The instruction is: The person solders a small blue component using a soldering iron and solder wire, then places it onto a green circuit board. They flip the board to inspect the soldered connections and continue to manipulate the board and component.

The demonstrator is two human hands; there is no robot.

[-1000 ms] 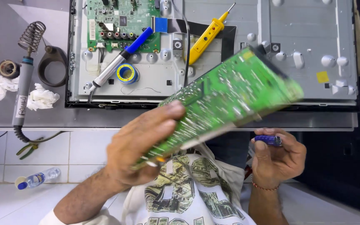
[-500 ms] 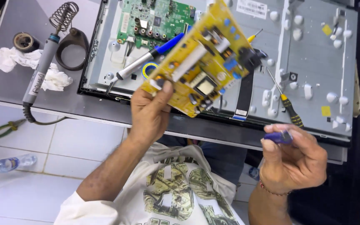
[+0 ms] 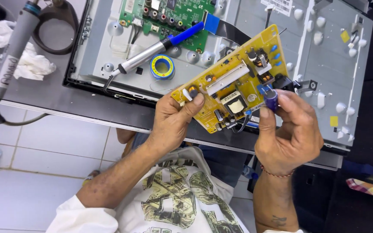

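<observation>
Yellow now faces us: the power-supply board [image 3: 234, 82] shows its component side, where a second ago it showed its green solder side, and half a second ago it was already flipped but held higher and further to the left. We have brought it down and nearer, level over the front edge of the opened television back panel [image 3: 320, 56]. Our left hand [image 3: 173, 121] grips the board's corner at about eight o'clock, thumb pressed on top beside a small capacitor. Our right hand [image 3: 288, 133], which earlier hung low and apart with the small blue-handled screwdriver [image 3: 272, 99], has come up to the board's four o'clock edge; its fingers are closed narrowly round that blue handle, which touches or nearly touches the board near the black connector. We judge this means inspection of the parts side has begun. At eleven o'clock of the board lie the soldering iron [image 3: 152, 51] and solder spool [image 3: 162, 67], with the green main board [image 3: 173, 19] behind them, all untouched.
</observation>
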